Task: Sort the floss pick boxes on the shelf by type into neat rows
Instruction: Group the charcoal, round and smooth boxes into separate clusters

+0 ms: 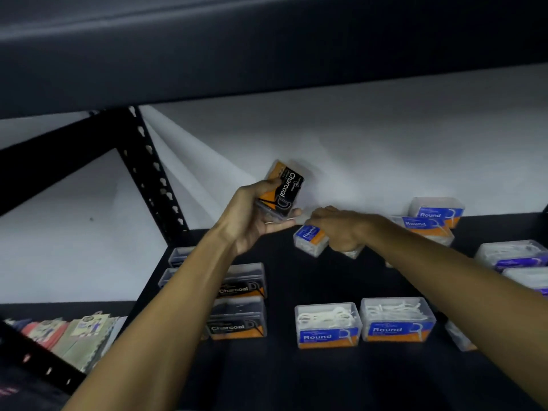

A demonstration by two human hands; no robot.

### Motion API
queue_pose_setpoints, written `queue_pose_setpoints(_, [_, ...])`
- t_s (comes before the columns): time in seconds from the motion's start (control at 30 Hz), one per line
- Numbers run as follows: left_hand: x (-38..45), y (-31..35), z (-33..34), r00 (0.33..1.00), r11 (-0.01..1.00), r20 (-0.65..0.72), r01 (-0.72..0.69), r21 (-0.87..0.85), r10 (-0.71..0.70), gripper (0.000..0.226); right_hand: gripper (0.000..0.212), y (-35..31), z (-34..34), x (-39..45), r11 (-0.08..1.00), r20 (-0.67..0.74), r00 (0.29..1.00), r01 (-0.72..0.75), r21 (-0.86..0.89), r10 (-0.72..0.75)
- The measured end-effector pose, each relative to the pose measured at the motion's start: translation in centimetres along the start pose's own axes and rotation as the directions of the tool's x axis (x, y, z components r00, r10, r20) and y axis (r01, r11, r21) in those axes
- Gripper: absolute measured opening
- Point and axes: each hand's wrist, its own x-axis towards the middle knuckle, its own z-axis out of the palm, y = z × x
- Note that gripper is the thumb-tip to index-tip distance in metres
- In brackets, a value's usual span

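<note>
My left hand (255, 221) holds a black and orange Charcoal box (283, 189) up above the dark shelf (296, 378), tilted on end. My right hand (341, 229) lies on a blue and orange Round box (308, 238) near the back of the shelf, fingers curled over it. Two Charcoal boxes (240, 317) sit in a column at the left, with more clear boxes (178, 256) behind them, partly hidden by my left arm. Two Round boxes (327, 324) stand side by side at the front, and two more Round boxes (436, 210) are stacked loosely at the back right.
Purple-labelled boxes (513, 255) lie at the right edge. A black perforated upright (154, 170) rises at the shelf's left rear corner. The upper shelf's underside (267, 54) hangs low overhead. Hanging packets (74, 330) show lower left. A white wall backs the shelf.
</note>
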Motion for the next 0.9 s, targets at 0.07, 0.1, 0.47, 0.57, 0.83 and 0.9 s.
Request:
queue_pose_setpoints(0.07, [-0.6, 0.1, -0.6, 0.999, 1.000, -0.035, -0.012, 0.006, 0.012, 0.038, 0.078, -0.1, -0.1, 0.8, 0.998, 0.057, 0.998, 0.016, -0.060, -0.013])
queue_pose_setpoints(0.1, [-0.7, 0.1, -0.9, 0.998, 1.000, -0.056, -0.022, 0.006, 0.022, 0.037, 0.079, -0.1, -0.1, 1.1, 0.996, 0.074, 0.997, 0.024, -0.085, -0.017])
queue_pose_setpoints(0.47, [-1.9, -0.1, -2.4, 0.989, 0.983, -0.142, -0.005, 0.183, 0.032, 0.028, 0.075, -0.3, 0.6, 1.9, 0.973, -0.026, 0.997, 0.060, -0.222, -0.068])
queue_pose_setpoints(0.57, [-2.0, -0.1, -2.4, 0.994, 0.955, -0.107, 0.004, 0.298, 0.029, 0.027, 0.072, -0.3, 0.7, 1.7, 0.978, -0.092, 0.992, 0.069, -0.197, -0.089])
queue_pose_setpoints(0.83, [-1.4, -0.2, -1.7, 0.968, 0.837, -0.209, -0.004, 0.548, 0.142, 0.021, 0.084, 0.2, 0.7, 0.4, 0.978, -0.272, 0.962, 0.058, 0.201, -0.001])
queue_pose_setpoints(0.9, [-1.1, -0.3, -1.9, 0.945, 0.856, -0.263, -0.032, 0.516, 0.194, 0.028, 0.078, 0.5, 0.6, -0.2, 0.966, -0.317, 0.948, 0.052, 0.255, 0.032])
